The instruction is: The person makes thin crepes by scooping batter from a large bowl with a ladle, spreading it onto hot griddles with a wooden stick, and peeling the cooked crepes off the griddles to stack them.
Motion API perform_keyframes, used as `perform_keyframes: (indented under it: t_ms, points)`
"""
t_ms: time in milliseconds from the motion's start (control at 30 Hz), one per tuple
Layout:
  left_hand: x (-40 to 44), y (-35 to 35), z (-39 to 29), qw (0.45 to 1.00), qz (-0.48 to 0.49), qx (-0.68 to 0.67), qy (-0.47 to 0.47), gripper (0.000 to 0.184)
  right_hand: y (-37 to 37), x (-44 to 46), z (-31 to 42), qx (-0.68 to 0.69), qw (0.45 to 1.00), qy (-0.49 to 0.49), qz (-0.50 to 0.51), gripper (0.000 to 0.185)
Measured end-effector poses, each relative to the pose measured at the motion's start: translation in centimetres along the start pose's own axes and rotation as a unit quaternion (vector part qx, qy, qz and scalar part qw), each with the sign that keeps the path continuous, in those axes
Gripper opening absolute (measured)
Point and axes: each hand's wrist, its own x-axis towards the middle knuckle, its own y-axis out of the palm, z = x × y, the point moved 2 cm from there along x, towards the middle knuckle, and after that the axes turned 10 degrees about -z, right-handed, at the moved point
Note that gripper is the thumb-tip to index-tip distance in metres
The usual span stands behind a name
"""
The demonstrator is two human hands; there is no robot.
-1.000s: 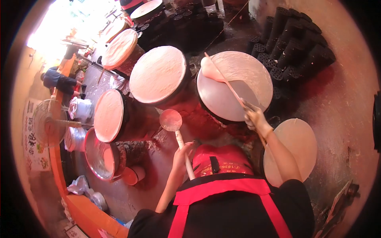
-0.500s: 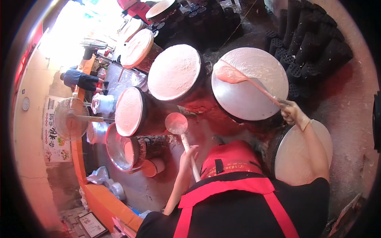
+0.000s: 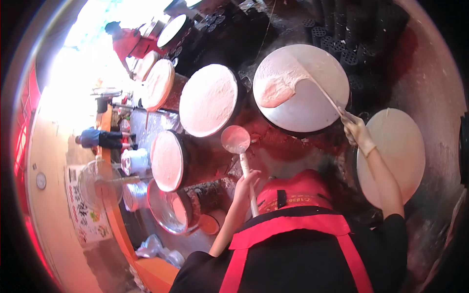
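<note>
My right hand (image 3: 357, 133), which seems gloved, is closed around the thin handle of a long-handled spreader (image 3: 326, 94). The spreader's far end lies over a round griddle (image 3: 312, 115), in pale batter (image 3: 276, 92) that covers its upper and left part. Bare grey surface shows on the griddle's lower right. My left hand (image 3: 245, 184) is wrapped around the pale handle of a ladle (image 3: 236, 139). The ladle's round bowl, coated with batter, hangs below the griddle and apart from it. The spreader's head is hard to make out against the batter.
Other round griddles (image 3: 207, 100) carry pale sheets, one (image 3: 391, 158) beside my right forearm. A rimmed basin (image 3: 166, 207) holds pale batter at lower left. Black perforated briquettes (image 3: 337, 46) stand behind. A person in red (image 3: 129, 44) and one in blue (image 3: 93, 137) are farther off.
The batter mass and spreader head have swept down and left on the griddle, and the batter has spread. The ladle stays in my left hand. My view has shifted, bringing the person in red further into sight.
</note>
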Motion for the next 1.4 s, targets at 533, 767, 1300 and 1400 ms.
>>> perform_keyframes:
  t_ms: [533,767,1300,1400]
  points:
    - [9.8,-20.5,-3.0,0.994,0.099,0.029,-0.024,0.052,32.0,-7.2,-12.6,0.295,0.942,-0.062,-0.151,0.027]
    - [7.1,-28.7,-2.1,0.998,0.026,-0.055,-0.022,0.03,47.6,17.6,-11.1,0.065,0.883,-0.216,-0.413,0.03]
    - [5.7,-26.3,-0.7,0.992,0.123,0.017,-0.02,0.02,34.3,-2.6,-11.5,0.366,0.892,-0.083,-0.252,0.011]
    - [4.9,-24.3,-0.5,0.99,0.129,0.05,0.008,0.019,38.1,-4.9,-9.4,0.321,0.933,-0.039,-0.16,0.013]
